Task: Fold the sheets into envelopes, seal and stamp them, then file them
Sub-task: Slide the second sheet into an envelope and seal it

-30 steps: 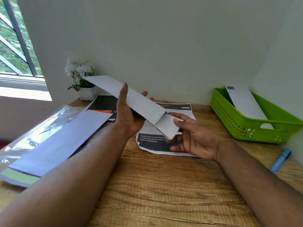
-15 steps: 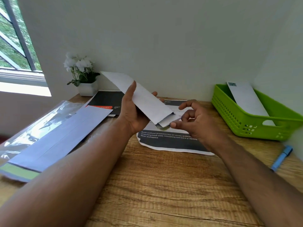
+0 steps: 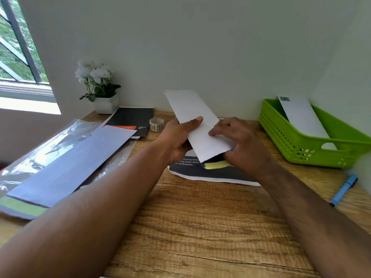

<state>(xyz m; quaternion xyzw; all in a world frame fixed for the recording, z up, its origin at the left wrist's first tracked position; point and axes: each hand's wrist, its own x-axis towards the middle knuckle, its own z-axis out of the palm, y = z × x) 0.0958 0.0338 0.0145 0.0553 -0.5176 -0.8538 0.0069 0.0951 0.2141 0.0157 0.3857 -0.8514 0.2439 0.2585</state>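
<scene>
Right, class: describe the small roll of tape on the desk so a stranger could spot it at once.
Start at the potted white flowers in the desk's far left corner. Just right of them lies a black notebook, and the roll of tape stands off its right edge, beside the left hand. It is the only small round thing among flat papers.

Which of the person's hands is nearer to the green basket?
Right. The right hand holds the envelope on the side towards the green basket; the left hand grips its far side.
</scene>
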